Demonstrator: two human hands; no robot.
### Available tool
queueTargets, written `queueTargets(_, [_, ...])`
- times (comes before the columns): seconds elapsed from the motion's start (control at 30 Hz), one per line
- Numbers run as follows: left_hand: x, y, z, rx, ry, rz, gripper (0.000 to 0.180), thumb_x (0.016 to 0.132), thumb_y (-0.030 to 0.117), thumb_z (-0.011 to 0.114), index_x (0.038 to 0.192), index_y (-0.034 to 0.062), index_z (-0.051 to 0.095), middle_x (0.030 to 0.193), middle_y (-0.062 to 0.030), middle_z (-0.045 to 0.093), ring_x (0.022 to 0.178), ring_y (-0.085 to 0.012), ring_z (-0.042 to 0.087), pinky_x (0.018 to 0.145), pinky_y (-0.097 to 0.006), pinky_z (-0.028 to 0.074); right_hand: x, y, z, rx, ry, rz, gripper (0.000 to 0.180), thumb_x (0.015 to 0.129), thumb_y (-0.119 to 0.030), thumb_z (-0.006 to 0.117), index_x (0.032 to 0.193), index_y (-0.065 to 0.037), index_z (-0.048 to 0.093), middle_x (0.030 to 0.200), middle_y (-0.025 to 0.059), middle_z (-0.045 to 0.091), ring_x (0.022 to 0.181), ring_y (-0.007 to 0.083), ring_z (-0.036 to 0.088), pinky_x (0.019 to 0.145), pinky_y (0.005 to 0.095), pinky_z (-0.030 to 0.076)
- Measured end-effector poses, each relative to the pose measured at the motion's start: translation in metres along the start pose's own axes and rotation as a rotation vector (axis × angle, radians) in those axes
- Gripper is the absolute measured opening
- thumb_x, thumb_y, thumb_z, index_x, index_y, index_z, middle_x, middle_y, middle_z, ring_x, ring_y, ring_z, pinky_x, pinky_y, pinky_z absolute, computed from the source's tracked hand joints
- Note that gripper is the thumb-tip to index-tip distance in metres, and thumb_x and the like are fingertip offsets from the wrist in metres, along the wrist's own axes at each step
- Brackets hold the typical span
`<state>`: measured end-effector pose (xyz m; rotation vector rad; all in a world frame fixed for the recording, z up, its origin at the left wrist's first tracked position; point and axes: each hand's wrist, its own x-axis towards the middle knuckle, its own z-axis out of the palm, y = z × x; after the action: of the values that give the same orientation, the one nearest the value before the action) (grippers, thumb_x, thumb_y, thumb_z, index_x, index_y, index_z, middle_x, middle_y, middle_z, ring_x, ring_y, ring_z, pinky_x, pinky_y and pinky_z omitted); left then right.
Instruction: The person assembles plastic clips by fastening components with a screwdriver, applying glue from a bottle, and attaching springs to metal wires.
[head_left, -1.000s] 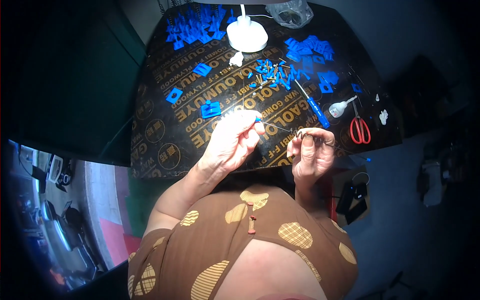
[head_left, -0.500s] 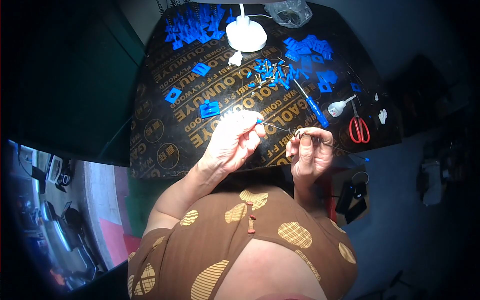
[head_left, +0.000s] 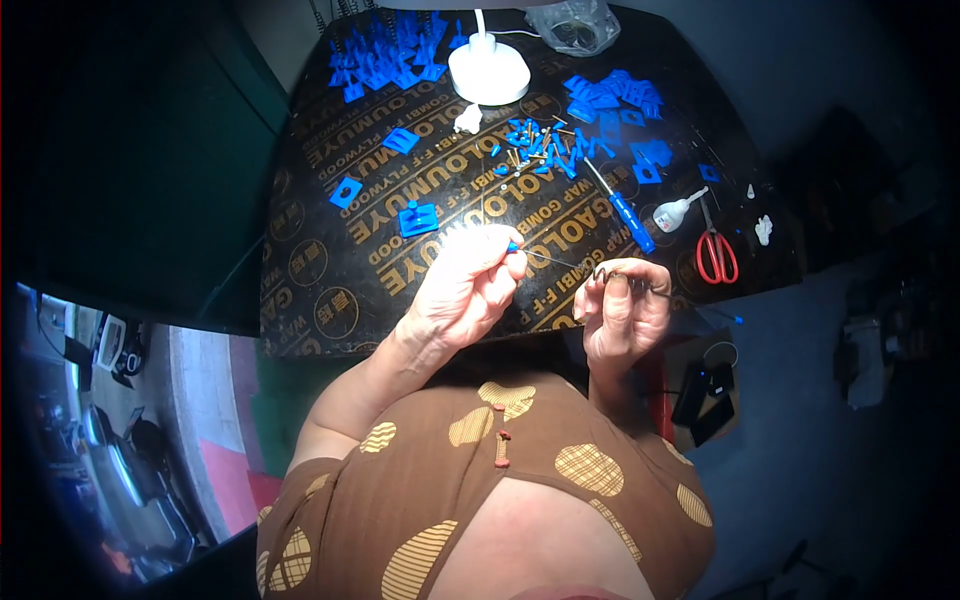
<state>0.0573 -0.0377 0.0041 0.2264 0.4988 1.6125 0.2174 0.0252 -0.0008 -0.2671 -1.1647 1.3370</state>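
My left hand [head_left: 468, 285] is closed, its thumb and finger pinching a small blue end piece [head_left: 514, 247] at one end of a thin metal rod [head_left: 550, 259]. The rod runs across to my right hand [head_left: 625, 312], also closed, whose fingertips grip a dark coiled spring [head_left: 604, 274] around the rod. Beyond the right hand, a blue tip [head_left: 738, 320] shows past the table edge. Both hands are held above the near part of the table. Just beyond my left hand lies a blue block with a raised knob [head_left: 418, 218].
On the dark printed table [head_left: 360, 290] stand a white lamp base [head_left: 489, 75] and several blue pieces with springs [head_left: 385, 60]. Screws and blue caps [head_left: 540, 148] lie mid-table. To their right are blue plates [head_left: 615, 95], a blue-handled screwdriver [head_left: 632, 222], a white bottle [head_left: 678, 211] and red scissors [head_left: 716, 257].
My right hand has shifted slightly to the right along the rod, with the spring in its fingers. The left hand keeps its pinch and has barely moved.
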Motion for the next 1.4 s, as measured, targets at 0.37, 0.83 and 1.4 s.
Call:
queueTargets(0.37, [-0.006, 0.003, 0.007, -0.167, -0.116, -0.038, 0.013, 0.09, 0.005, 0.059, 0.099, -0.0044, 0.058, 0.082, -0.0112, 0.064, 0.075, -0.0173, 0.067, 0.059, -0.022, 0.056, -0.002, -0.004, -0.002, 0.037, -0.03, -0.054, 0.015, 0.092, -0.004, 0.056, 0.104, -0.002, 0.046, 0.092, 0.0123, 0.056, 0.065, 0.0107, 0.053, 0.052, 0.0235, 0.047])
queueTargets(0.83, [-0.013, 0.005, 0.015, 0.069, -0.089, 0.065, 0.017, 0.093, 0.013, 0.058, 0.1, -0.0024, 0.061, 0.078, -0.0127, 0.065, 0.051, -0.012, 0.055, 0.044, -0.019, 0.042, -0.004, -0.003, -0.003, 0.045, -0.023, -0.083, 0.015, 0.093, -0.004, 0.056, 0.103, -0.001, 0.046, 0.091, 0.013, 0.057, 0.065, 0.0111, 0.054, 0.052, 0.0241, 0.048])
queueTargets(1.4, [-0.013, 0.001, 0.013, 0.055, -0.07, 0.09, 0.017, 0.093, 0.012, 0.058, 0.101, -0.0037, 0.061, 0.078, -0.0127, 0.066, 0.056, -0.0135, 0.06, 0.048, -0.02, 0.046, -0.006, -0.005, 0.002, 0.02, -0.02, -0.072, 0.015, 0.092, -0.005, 0.056, 0.104, -0.002, 0.047, 0.089, 0.0122, 0.056, 0.063, 0.0107, 0.052, 0.051, 0.0239, 0.047])
